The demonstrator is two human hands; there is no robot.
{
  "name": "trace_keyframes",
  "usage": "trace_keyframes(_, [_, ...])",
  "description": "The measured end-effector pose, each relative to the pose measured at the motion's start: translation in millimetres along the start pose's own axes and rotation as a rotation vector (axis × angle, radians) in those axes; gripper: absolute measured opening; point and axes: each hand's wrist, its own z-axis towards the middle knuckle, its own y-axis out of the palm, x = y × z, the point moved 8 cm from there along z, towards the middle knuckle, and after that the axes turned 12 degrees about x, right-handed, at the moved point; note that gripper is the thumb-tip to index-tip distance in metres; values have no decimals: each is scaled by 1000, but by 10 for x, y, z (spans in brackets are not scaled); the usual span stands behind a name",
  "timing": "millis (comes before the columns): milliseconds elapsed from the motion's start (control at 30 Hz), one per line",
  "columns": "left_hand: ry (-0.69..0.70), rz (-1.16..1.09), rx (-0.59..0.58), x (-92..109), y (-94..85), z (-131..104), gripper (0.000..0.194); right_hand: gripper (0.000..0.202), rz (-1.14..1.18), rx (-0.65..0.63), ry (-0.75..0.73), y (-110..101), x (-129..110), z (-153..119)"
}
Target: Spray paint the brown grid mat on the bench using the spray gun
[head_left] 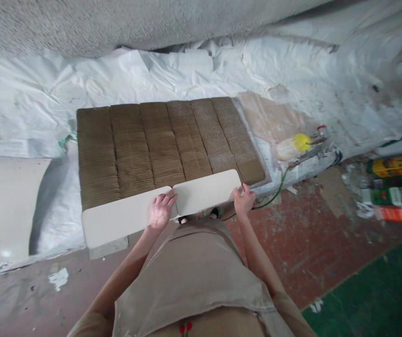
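Two long white panels with rounded corners lie end to end across the near edge of a brown ribbed slab. My left hand is closed at the seam where they meet, its fingers bent over the edge of the left panel. At the far right end of the right panel, my right hand pinches the corner. Several columns with dark seams make up the brown slab, and a whitish dusting covers its right part. The undersides of the panels are hidden.
Wrinkled white plastic sheeting covers the work surface. To the right lies a spray gun with a yellow-and-white cup and a green hose. A curved white sheet lies at left. Colourful packages are on the red floor.
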Motion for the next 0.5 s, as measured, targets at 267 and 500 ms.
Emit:
trace_keyframes(267, [21, 9, 18, 17, -5, 11, 39, 36, -7, -270, -628, 190, -801, -462])
trace_keyframes(500, [19, -43, 35, 12, -45, 38, 38, 36, -118, -388, -748, 316, -1018, -713])
